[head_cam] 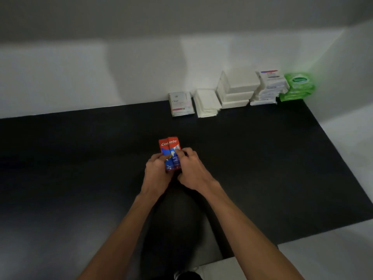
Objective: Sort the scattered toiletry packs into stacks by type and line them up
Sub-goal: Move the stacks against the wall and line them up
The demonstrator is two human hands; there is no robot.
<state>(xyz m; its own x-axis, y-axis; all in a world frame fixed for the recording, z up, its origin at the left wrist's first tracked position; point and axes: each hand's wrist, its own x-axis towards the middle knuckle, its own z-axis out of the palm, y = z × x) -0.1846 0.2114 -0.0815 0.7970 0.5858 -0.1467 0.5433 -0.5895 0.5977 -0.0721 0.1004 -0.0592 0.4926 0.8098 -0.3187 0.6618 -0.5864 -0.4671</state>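
Note:
Two red and blue toothpaste boxes stand side by side over the middle of the black mat. My left hand grips the left box and my right hand pinches the right one, fingers curled over their lower halves. Along the back wall runs a row of sorted stacks: soap packs with pink print, flat white packs, white boxes, white wipe packs and green wipe packs in the corner.
White walls close the back and right sides. The mat's right edge meets a white floor. A dark-clothed knee lies between my forearms.

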